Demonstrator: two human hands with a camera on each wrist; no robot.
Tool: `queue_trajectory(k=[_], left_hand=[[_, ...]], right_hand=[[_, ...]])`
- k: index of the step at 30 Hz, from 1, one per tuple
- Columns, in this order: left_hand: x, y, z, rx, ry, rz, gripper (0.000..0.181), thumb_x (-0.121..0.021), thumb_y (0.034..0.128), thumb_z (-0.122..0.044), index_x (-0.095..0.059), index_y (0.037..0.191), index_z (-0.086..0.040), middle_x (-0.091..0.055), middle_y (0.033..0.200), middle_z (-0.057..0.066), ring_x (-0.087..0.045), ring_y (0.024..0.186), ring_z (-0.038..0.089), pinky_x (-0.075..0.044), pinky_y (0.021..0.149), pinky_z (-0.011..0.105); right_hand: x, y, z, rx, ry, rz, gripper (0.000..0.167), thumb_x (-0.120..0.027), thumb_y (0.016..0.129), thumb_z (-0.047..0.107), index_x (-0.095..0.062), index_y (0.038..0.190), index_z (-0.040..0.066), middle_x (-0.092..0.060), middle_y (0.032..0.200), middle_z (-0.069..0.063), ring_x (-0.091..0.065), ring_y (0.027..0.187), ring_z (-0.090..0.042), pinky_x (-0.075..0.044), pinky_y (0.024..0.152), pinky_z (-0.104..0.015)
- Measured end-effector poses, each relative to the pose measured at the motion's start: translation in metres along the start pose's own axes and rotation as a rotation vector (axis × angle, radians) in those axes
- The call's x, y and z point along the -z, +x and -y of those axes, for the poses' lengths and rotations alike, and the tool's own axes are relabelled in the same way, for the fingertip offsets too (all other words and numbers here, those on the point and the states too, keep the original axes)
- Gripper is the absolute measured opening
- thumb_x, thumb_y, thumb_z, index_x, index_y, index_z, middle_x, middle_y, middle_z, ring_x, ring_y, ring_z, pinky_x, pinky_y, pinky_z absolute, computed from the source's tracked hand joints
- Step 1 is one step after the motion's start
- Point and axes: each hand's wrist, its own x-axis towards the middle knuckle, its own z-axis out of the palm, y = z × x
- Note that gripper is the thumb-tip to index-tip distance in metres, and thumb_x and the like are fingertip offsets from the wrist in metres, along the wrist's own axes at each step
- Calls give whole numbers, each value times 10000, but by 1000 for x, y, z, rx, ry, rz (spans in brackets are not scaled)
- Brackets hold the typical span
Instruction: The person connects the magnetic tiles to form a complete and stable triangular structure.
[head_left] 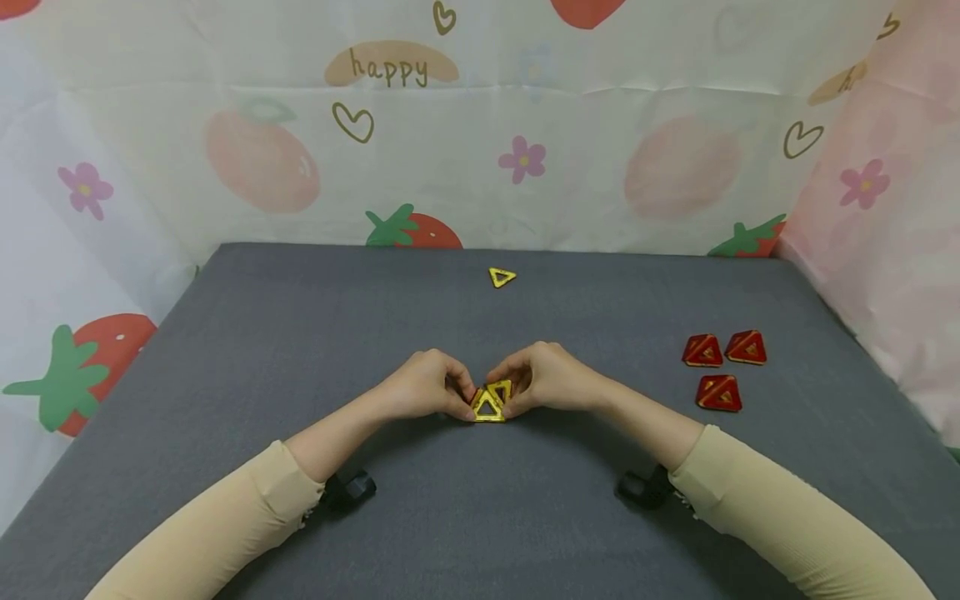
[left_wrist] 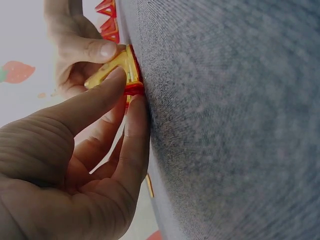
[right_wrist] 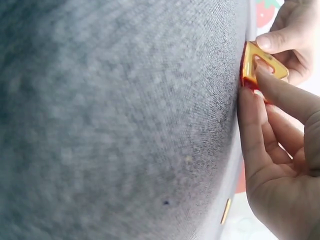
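At the middle of the table, both hands meet around a small cluster of triangle tiles, yellow and red, with open centres. One yellow triangle tile [head_left: 489, 417] faces the head camera, and another yellow one leans behind its right side. My left hand [head_left: 425, 385] pinches the cluster's left side between thumb and fingers. From the opposite side my right hand [head_left: 553, 379] grips it in the same way. In the left wrist view, a red edge [left_wrist: 134, 89] shows along the base of the yellow tile [left_wrist: 131, 67]. The fingers hide much of the cluster's back.
A single yellow triangle tile [head_left: 501, 277] lies flat near the table's far edge. On the right stand three red pyramids [head_left: 718, 393] made of triangle tiles. Grey cloth [head_left: 480, 517] covers the table, and printed fabric [head_left: 480, 125] hangs behind it.
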Motion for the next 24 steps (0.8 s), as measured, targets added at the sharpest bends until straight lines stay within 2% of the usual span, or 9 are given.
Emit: queue_trajectory(k=[4, 8, 14, 24], left_hand=[[0, 1, 0, 0, 7, 1, 162, -860, 752, -178, -746, 843, -107, -754, 786, 6, -639, 641, 44, -493, 599, 232], [-1, 1, 0, -1, 10, 4, 154, -857, 755, -174, -744, 837, -111, -752, 783, 3, -637, 643, 44, -490, 600, 233], [0, 1, 0, -9, 15, 3, 155, -857, 753, -174, -745, 841, -112, -755, 788, 5, -644, 645, 41, -493, 598, 233], [-2, 3, 1, -32, 31, -16, 154, -857, 751, -178, -750, 845, -120, -757, 804, 15, -640, 638, 41, -504, 594, 234]], right_hand=[[0, 0, -3, 12, 56, 46, 474, -819, 799, 142, -679, 1247, 74, -747, 886, -41, -700, 763, -89, -569, 701, -257], [0, 0, -5, 46, 60, 71, 455, -784, 835, 140, -657, 1270, 97, -735, 860, -40, -698, 724, -102, -562, 680, -265], [-1, 0, -6, 64, 38, 73, 442, -781, 838, 154, -656, 1261, 131, -729, 882, -29, -698, 727, -98, -565, 674, -268], [-2, 0, -4, 52, 19, 64, 449, -800, 821, 154, -672, 1250, 125, -742, 967, -30, -707, 836, -78, -572, 736, -240]])
